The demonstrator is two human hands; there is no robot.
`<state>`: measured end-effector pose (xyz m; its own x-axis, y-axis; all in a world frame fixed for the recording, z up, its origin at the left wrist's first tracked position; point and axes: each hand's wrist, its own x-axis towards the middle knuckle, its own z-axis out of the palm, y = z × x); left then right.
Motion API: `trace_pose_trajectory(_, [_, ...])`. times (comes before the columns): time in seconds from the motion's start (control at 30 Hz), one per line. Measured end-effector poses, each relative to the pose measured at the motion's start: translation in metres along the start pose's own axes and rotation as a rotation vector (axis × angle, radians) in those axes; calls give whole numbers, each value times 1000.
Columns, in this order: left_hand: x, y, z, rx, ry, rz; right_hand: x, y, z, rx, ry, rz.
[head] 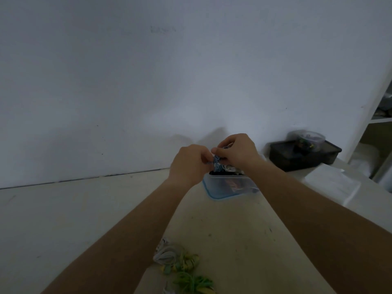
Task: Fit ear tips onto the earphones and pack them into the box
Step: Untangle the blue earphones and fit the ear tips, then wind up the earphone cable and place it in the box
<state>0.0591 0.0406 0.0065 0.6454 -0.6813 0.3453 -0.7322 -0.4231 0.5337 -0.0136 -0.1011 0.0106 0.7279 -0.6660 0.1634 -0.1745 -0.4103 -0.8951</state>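
A pale, bare wall (106, 81) fills the upper part of the view and meets the worktop (63, 219) along a dark seam that climbs slightly towards the right. The worktop is cream-coloured, dull and flecked with small dark marks.

At the near edge, between the two forearms, lies a heap of coiled earphones (180, 266) in white, green and yellow, flat on the worktop and well apart from the hands.

Further back, the left hand (191, 164) is raised above the surface with its fingers curled. Its grip is pinched on a small bundle of blue-and-white earphones (217, 163). The bundle hangs between the two hands, just above the far end of the box (224, 187), a clear plastic tub with a blue rim that stands on the worktop. What lies inside it is too blurred to tell.

The right hand (235, 151) meets the left from the other side, its thumb and fingertips closed on the same bundle.

To the right, against the wall, sits a black tray (297, 160) with a clear round tub (306, 137) on top. Just in front of the tray lies a white sheet (333, 185). At the far right edge stands a white shelf unit (369, 107).
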Motion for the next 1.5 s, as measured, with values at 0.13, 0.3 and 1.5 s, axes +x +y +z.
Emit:
trace_pose_trajectory(0.13, [1,0,3,9,10,35,0,2,-1,-45,-16,-26])
trace_pose_trajectory(0.3, [0,3,5,87,-3,33,1,1,-3,-151,-40,-63])
trace_pose_trajectory(1.5, [-108,-24,-49,1,-129,-138,-133,-30,20,-547,-306,-390])
